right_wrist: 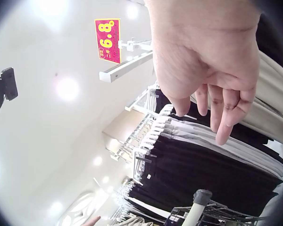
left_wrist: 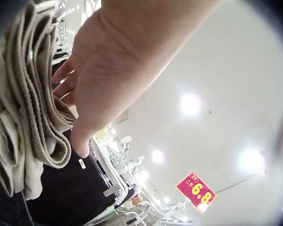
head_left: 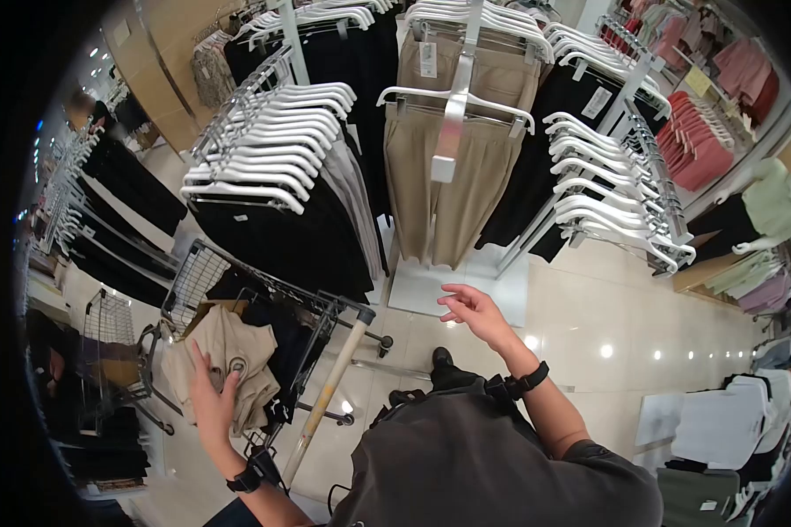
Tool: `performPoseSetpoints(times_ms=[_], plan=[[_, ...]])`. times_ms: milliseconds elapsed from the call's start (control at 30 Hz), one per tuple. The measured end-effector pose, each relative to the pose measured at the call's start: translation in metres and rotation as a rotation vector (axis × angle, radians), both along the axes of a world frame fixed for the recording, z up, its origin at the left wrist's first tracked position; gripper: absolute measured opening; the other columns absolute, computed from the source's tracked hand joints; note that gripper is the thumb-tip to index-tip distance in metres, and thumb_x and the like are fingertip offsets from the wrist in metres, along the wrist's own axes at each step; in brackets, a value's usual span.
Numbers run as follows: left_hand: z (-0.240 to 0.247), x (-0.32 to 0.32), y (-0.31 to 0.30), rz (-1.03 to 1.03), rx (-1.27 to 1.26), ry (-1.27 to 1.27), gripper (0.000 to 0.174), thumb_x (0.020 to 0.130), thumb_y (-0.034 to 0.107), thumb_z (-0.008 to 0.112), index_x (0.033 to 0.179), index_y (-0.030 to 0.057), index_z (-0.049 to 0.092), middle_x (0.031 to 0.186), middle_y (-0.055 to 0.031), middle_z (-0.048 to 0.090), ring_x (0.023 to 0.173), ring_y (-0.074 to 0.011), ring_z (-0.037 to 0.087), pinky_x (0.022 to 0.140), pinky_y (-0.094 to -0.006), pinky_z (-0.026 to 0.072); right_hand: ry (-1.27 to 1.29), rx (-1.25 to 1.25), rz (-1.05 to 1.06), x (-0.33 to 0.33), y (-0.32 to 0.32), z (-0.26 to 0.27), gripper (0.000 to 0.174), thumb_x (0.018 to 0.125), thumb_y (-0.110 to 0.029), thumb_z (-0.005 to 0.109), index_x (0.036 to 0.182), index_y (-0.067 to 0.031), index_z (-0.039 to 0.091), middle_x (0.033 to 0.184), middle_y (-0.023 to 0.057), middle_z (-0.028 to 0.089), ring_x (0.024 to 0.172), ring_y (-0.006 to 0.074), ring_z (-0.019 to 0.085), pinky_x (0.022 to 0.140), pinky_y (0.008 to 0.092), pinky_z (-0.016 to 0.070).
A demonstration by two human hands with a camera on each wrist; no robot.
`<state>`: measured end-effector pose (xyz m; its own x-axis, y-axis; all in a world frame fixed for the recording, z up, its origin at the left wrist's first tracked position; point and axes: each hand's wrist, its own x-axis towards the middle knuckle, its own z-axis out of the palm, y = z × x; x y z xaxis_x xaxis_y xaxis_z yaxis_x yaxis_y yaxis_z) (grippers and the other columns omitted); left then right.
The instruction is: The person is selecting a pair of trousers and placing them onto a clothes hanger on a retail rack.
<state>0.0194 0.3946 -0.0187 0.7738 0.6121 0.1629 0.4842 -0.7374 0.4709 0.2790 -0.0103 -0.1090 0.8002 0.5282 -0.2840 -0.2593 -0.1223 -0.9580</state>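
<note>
Folded beige trousers (head_left: 253, 347) lie in a heap on top of a shopping cart (head_left: 318, 400). My left hand (head_left: 211, 400) is at the heap, its fingers fairly straight and overlapping the cloth. In the left wrist view the thick folds of the trousers (left_wrist: 23, 108) stand right beside that hand (left_wrist: 104, 70). Out in front of my body, my right hand (head_left: 473, 312) hangs in the air with loosely bent fingers and nothing in them. The right wrist view shows the same hand (right_wrist: 212, 75) in front of hanging trousers.
Black trousers (head_left: 277, 241) hang on white hangers behind the cart. Beige trousers (head_left: 444, 184) hang on the middle rack, and a row of bare white hangers (head_left: 602, 211) is on the right arm. A person (head_left: 119, 158) stands at the far left. A red price sign (left_wrist: 196, 191) hangs overhead.
</note>
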Motion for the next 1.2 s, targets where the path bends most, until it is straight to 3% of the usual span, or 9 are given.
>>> performPoseSetpoints(times_ms=[267,500,533,633,700,867,967,1133,1200], plan=[[0.015,0.045,-0.036,0.099,-0.03,0.096,0.052,0.089,0.015,0.066,0.138,0.0062,0.051,0.111,-0.026,0.066,0.106,-0.0354,0.064,0.087,-0.0402,0.0496,0.005,0.002,0.044,0.062,-0.03,-0.012,0.041,0.096,-0.025,0.061,0.129,-0.0012,0.055,0.102,0.0049,0.064,0.09,0.0158,0.069,0.075,0.026,0.0488],[0.024,0.102,-0.105,0.072,-0.046,-0.04,0.041,0.091,0.013,0.064,0.131,0.0049,0.058,0.102,-0.0177,0.069,0.093,-0.0266,0.066,0.079,-0.0344,0.0511,-0.117,-0.02,-0.051,0.143,-0.07,-0.036,0.046,0.094,-0.027,0.064,0.132,-0.0017,0.053,0.104,0.0054,0.064,0.091,0.0134,0.068,0.074,0.0263,0.0493],[0.022,0.109,-0.112,0.056,-0.066,-0.057,0.041,0.091,0.012,0.065,0.13,0.005,0.059,0.101,-0.0167,0.069,0.092,-0.0257,0.066,0.079,-0.0343,0.0513,-0.131,-0.036,-0.085,0.165,-0.075,-0.044,0.052,0.092,-0.028,0.066,0.135,-0.0031,0.05,0.116,0.01,0.064,0.102,0.0171,0.065,0.08,0.0291,0.0506],[0.021,0.129,-0.134,-0.024,-0.08,-0.079,0.04,0.089,0.01,0.066,0.128,0.0042,0.06,0.1,-0.0168,0.07,0.088,-0.0253,0.067,0.077,-0.0351,0.0522,-0.401,-0.05,-0.364,0.225,-0.067,-0.064,0.053,0.093,-0.022,0.065,0.139,-0.0043,0.046,0.13,0.0099,0.057,0.11,0.0203,0.061,0.09,0.0322,0.0487],[0.02,0.14,-0.146,-0.053,-0.059,-0.059,0.04,0.088,0.01,0.067,0.127,0.0035,0.06,0.1,-0.0176,0.07,0.087,-0.0259,0.068,0.077,-0.0355,0.0524,-0.427,-0.073,-0.321,0.241,-0.059,-0.044,0.061,0.09,-0.029,0.069,0.14,-0.004,0.045,0.135,0.0165,0.055,0.119,0.0251,0.056,0.096,0.036,0.0479],[0.015,0.161,-0.165,-0.069,-0.096,-0.061,0.036,0.087,0.009,0.067,0.122,0.0019,0.063,0.098,-0.0193,0.071,0.086,-0.0279,0.069,0.077,-0.0356,0.0526,-0.392,0.312,-0.104,0.238,0.005,0.0,0.057,0.092,-0.016,0.066,0.142,-0.003,0.042,0.138,0.0145,0.053,0.09,0.0111,0.067,0.08,0.0245,0.049],[0.016,0.169,-0.178,-0.072,-0.15,-0.101,0.036,0.087,0.01,0.067,0.122,0.0016,0.063,0.099,-0.0186,0.071,0.087,-0.026,0.07,0.076,-0.0344,0.0524,-0.298,0.448,-0.206,0.247,0.03,0.036,0.058,0.093,-0.015,0.065,0.144,-0.0017,0.04,0.141,0.0149,0.05,0.092,0.0119,0.067,0.077,0.0242,0.0485],[0.019,0.169,-0.181,-0.078,-0.124,-0.081,0.036,0.087,0.011,0.067,0.122,0.0018,0.064,0.098,-0.0177,0.071,0.088,-0.0254,0.07,0.073,-0.0335,0.0527,-0.064,0.792,-0.21,0.278,0.048,0.064,0.07,0.099,-0.022,0.054,0.153,-0.0012,0.015,0.145,0.013,0.047,0.096,0.0205,0.068,0.07,0.023,0.0454],[0.016,0.165,-0.18,-0.072,-0.116,-0.078,0.036,0.087,0.012,0.067,0.121,0.002,0.064,0.098,-0.0175,0.072,0.088,-0.0257,0.07,0.073,-0.0338,0.0528,0.029,0.94,-0.165,0.298,0.049,0.067,0.056,0.1,-0.024,0.052,0.146,-0.0034,0.029,0.146,0.0125,0.045,0.102,0.0216,0.064,0.072,0.0234,0.0465]])
